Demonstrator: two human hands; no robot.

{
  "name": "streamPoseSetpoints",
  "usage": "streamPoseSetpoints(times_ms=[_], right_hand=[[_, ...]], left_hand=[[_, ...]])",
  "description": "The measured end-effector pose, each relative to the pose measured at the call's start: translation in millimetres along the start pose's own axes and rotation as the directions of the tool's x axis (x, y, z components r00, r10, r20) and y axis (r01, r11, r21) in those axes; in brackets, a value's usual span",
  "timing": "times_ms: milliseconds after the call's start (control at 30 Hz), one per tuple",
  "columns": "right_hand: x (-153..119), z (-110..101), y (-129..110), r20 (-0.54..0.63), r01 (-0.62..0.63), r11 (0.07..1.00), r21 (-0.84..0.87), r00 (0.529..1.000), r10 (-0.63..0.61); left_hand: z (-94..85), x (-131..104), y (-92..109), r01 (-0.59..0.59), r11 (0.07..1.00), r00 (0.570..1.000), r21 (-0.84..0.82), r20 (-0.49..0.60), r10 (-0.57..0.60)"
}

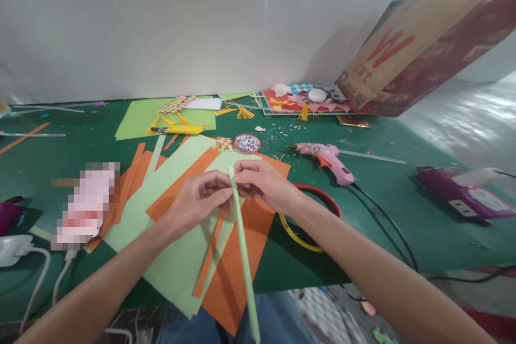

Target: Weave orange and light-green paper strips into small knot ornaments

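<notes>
Between my two hands a long, narrow light green paper strip [244, 252] hangs down toward my lap. My left hand [203, 196] pinches its upper part from the left, thumb against the paper. From the right, the thumb and fingers of my right hand [266, 185] close on it near the top end. Beneath the hands lie light green paper sheets [161, 263] and orange paper sheets [237, 290], partly overlapping. An orange paper strip [207, 260] rests on the green sheet, its upper end near my hands.
On the right are a pink glue gun [328, 158] with a black cord, a red and yellow ring [302, 239] and a purple power strip [463, 191]. A yellow cutter [183, 129], a round tin [247, 143] and paper bags [379, 59] are farther back. A phone [86, 207] lies left.
</notes>
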State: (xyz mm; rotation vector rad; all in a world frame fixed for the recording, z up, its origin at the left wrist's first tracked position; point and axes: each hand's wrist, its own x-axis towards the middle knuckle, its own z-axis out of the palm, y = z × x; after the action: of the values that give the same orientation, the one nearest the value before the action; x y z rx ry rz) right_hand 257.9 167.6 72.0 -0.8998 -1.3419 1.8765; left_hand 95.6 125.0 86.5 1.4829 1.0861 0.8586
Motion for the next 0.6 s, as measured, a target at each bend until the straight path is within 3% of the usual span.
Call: streamPoseSetpoints(times_ms=[600], right_hand=[[0.1,0.6,0.0,0.003,0.002,1.000,-0.005,1.000,-0.002]], left_hand=[[0.5,0.9,-2.5,0.011,1.000,1.000,-0.005,-0.020,-0.011]])
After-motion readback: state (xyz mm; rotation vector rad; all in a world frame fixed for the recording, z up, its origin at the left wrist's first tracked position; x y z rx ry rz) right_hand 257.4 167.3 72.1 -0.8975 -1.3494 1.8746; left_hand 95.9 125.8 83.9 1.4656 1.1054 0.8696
